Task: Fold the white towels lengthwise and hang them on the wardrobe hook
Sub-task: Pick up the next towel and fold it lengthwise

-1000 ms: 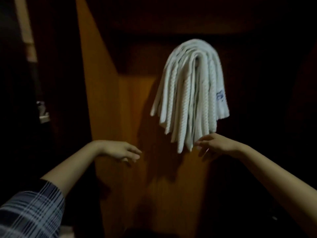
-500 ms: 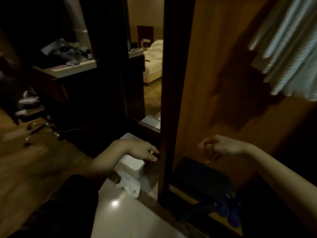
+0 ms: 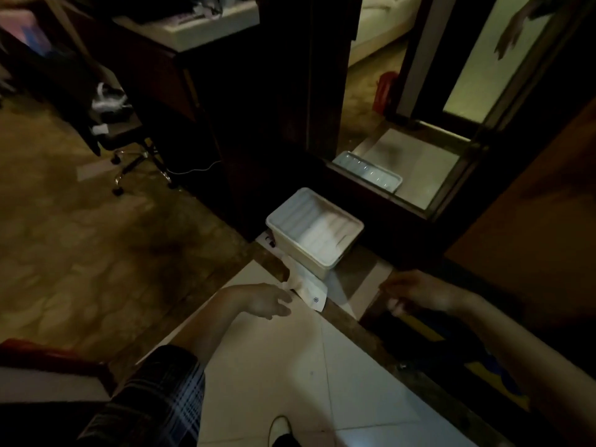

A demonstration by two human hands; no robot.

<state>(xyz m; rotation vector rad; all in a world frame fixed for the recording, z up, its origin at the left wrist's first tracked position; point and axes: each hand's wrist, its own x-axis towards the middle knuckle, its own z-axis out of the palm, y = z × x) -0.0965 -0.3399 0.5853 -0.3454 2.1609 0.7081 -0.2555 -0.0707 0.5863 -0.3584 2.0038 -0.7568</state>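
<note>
Head is down toward a white bin (image 3: 314, 232) on the floor with rolled white towels (image 3: 325, 233) inside. Left hand (image 3: 269, 300) hovers low, fingers loose, holding nothing, near a cloth (image 3: 306, 287) lying by the bin. Right hand (image 3: 416, 293) looks loosely curled (blurred, cannot tell). Towels likely soft, light, floppy; best pinched at an end edge.

At the middle of the frame a white plastic bin (image 3: 314, 232) holding folded white towels (image 3: 325, 232) sits on the floor. Below it, the left hand (image 3: 269, 300) reaches out, fingers relaxed, near a white cloth (image 3: 308, 290). The right hand (image 3: 416, 293), blurred, hangs lower right, loosely curled.
</note>
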